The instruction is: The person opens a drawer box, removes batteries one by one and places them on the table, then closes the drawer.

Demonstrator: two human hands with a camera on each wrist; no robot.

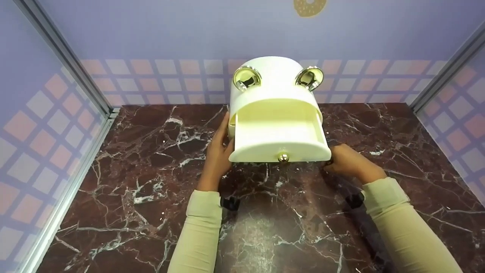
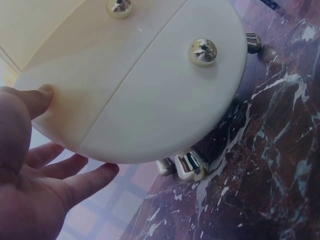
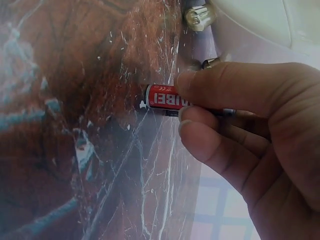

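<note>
A cream storage box (image 1: pixel 271 77) with a rounded top stands on metallic feet, its upper drawer (image 1: pixel 280 148) pulled out and its lower drawer front (image 2: pixel 165 90) closed. Along the box's left side lies my left hand (image 1: pixel 218 151), thumb at the upper drawer's front and fingers spread by the rounded edge. My right hand (image 1: pixel 346 161) is low beside the drawer's right front corner. In the right wrist view it pinches a red battery (image 3: pixel 165 97) between thumb and fingertips, just above the marble surface. The fingers hide the battery's far part.
Two shiny gold domes (image 1: pixel 247 77) stick out from the box like eyes, and round metallic knobs (image 1: pixel 283 157) sit on the drawer fronts. The box stands on a dark red marble tabletop (image 1: pixel 144 182). Lilac walls (image 1: pixel 170 34) with checked bands enclose the back and sides.
</note>
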